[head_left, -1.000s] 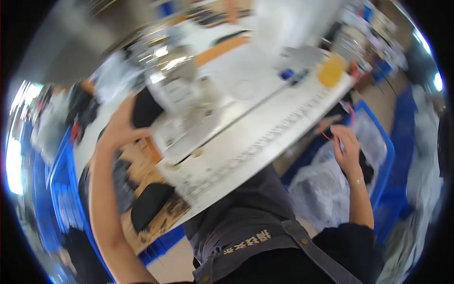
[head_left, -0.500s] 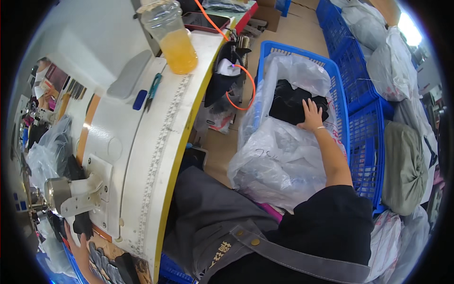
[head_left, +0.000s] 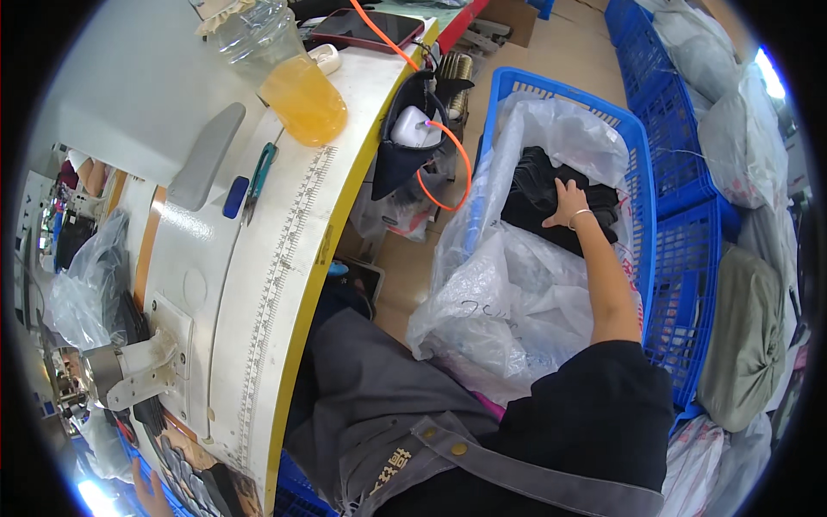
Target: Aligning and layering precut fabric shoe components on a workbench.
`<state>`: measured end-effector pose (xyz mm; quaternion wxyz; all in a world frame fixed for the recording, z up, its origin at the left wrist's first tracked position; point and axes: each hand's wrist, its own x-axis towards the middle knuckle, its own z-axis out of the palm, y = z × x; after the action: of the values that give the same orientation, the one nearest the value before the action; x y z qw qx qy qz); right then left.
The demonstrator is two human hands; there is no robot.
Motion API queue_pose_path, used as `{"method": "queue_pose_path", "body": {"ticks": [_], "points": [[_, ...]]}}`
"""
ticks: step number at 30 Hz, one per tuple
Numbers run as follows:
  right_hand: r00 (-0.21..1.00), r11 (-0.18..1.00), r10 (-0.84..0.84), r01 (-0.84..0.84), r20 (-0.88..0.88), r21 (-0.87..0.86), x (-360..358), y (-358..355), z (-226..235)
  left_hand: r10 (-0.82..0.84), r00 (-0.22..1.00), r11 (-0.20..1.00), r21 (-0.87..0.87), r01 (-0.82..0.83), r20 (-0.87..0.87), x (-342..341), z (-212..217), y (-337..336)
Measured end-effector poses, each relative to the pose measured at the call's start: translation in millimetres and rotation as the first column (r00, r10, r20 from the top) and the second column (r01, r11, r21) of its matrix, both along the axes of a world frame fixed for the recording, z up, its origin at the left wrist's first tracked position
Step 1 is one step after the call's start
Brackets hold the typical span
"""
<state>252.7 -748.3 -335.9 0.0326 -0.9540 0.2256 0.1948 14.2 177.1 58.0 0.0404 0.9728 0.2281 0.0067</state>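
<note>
My right hand reaches into a blue plastic basket lined with clear plastic. Its fingers are apart and rest on a pile of folded black cloth pieces. At the lower left edge, my left hand shows only in part, fingers stretched out, with nothing visible in it. Beside it, dark grey, rounded pieces lie in an overlapping row on a brown board. Above them, the metal arm of a machine juts from the white worktable.
On the worktable are teal thread snips, a bottle of yellow liquid and a phone. An orange cable loops from a white plug in a black pouch. Blue crates and stuffed bags line the right side.
My left hand has drawn down and away from the black piece by the machine arm. My right hand stays on the cloth pile, whose folded layers now look shifted. The view has tilted slightly.
</note>
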Motion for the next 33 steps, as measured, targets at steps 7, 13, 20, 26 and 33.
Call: {"method": "queue_pose_path", "body": {"ticks": [7,13,20,26,33], "points": [[0.987,0.988,0.015,-0.039,0.16,0.15,-29.3,9.6,-9.8,-0.078,0.994,0.994,-0.074,0.083,0.078,4.6,-13.3,-8.3],[0.978,0.996,-0.038,0.021,0.205,0.088,-44.8,24.2,30.4,-0.154,0.975,0.988,-0.007,0.157,0.162,-3.6,-16.6,-51.0],[0.845,0.951,0.259,-0.308,0.469,0.03,-62.0,56.9,242.0,-0.022,0.956,0.994,-0.099,0.053,0.294,-46.4,-5.3,-91.0],[0.755,0.552,0.46,-0.656,0.468,0.515,-27.7,213.6,393.1,0.03,0.9,0.963,-0.254,0.091,0.436,-42.1,-32.2,-102.2],[-0.018,0.117,0.99,-0.444,-0.139,0.888,40.3,491.0,414.8,0.006,0.883,0.919,-0.351,0.18,0.47,-80.1,-20.9,-124.3]]}}
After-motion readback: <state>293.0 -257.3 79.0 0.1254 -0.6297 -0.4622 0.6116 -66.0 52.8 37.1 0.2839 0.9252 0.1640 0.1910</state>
